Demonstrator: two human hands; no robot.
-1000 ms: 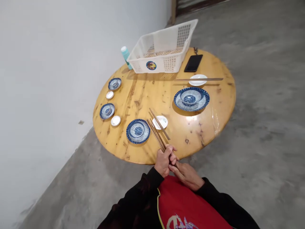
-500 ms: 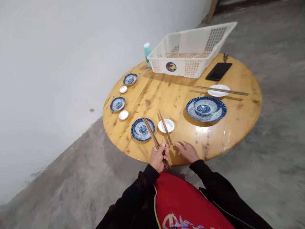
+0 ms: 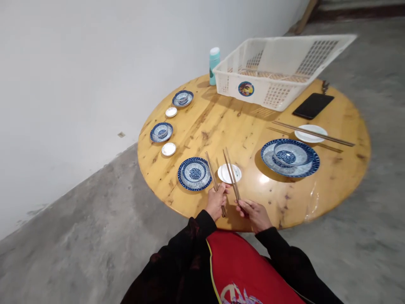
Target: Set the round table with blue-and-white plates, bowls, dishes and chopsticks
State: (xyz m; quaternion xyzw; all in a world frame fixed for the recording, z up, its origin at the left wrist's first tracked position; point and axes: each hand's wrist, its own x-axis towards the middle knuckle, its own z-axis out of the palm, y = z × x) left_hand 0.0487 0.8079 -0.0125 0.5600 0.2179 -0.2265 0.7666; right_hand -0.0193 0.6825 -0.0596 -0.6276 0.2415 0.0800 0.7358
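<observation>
My left hand [image 3: 217,201] is closed around a bundle of brown chopsticks [image 3: 211,169], their far ends pointing away from me beside the nearest blue-and-white plate [image 3: 208,182]. On that plate sits a patterned bowl [image 3: 195,173]. Between the fingertips of my right hand [image 3: 253,212] are the near ends of another pair of chopsticks [image 3: 232,174]. This pair crosses over a small white dish [image 3: 224,175]. To the right stands a larger blue-and-white plate [image 3: 267,162] with a bowl [image 3: 289,154] on it.
A white plastic basket [image 3: 265,99] stands at the back beside a teal bottle [image 3: 214,67]. A black phone [image 3: 313,105] lies at the right, near chopsticks [image 3: 335,139] across a white dish [image 3: 311,133]. More plates [image 3: 152,134] and white dishes [image 3: 168,149] line the left edge.
My right hand, empty before, has taken hold of the chopsticks at the small white dish. My left hand still grips its bundle. The view has shifted a little.
</observation>
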